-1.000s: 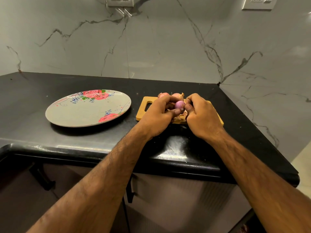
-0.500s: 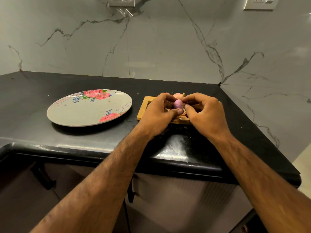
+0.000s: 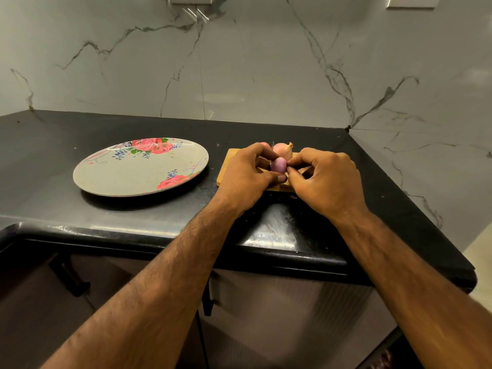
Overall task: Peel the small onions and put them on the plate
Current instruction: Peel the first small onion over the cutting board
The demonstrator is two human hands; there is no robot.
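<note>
A small purple peeled onion (image 3: 278,164) sits between my two hands above a small wooden cutting board (image 3: 223,171). My left hand (image 3: 247,177) grips it from the left with thumb and curled fingers. My right hand (image 3: 326,177) pinches it from the right with its fingertips. Behind the hands an unpeeled pinkish onion (image 3: 282,150) lies on the board, and another one (image 3: 265,144) peeks out above my left fingers. The grey plate with red roses (image 3: 141,166) lies to the left and holds nothing.
The black stone counter (image 3: 106,211) ends in a rounded front edge just below my wrists and a corner at the right. Marble walls close the back and the right side. Bits of onion skin lie on the board under my hands.
Both hands have turned the onion slightly and shifted a little upward in view. My right fingertips have closed in on the onion. More purple flesh shows now.
</note>
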